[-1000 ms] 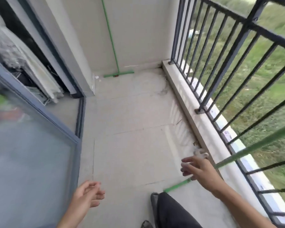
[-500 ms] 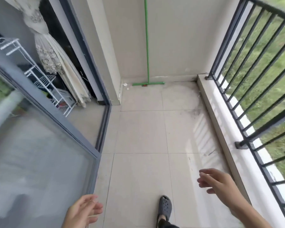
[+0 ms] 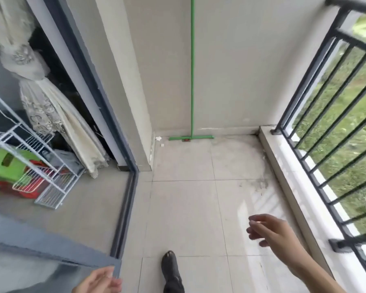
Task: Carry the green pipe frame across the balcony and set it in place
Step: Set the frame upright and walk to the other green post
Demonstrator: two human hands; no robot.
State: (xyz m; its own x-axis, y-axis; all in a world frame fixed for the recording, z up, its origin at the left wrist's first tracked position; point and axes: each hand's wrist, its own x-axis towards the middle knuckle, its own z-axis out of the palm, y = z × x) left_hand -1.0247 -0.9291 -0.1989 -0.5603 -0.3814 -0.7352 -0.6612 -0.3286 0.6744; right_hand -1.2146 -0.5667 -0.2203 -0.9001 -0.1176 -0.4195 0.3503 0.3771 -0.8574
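Observation:
A green pipe frame [image 3: 192, 81] stands upright against the far wall of the balcony, its short crossbar foot resting on the floor tiles at the wall's base. My right hand [image 3: 268, 230] hovers over the tiles at the lower right, fingers spread, holding nothing. At the bottom edge, by the corner of the sliding door frame, my left hand [image 3: 99, 282] is only partly in view, its fingers loosely apart and empty. Both hands are far from the green pipe frame.
A dark metal railing [image 3: 334, 115] on a low white ledge [image 3: 287, 172] borders the right side. A glass sliding door [image 3: 123, 208] with a grey frame runs along the left; behind it are a white wire rack [image 3: 42, 176] and a curtain. My dark shoe [image 3: 171, 269] steps forward.
One second ago my right hand held a green pipe low by the railing; it has let go. The view has moved forward and the far frame is closer.

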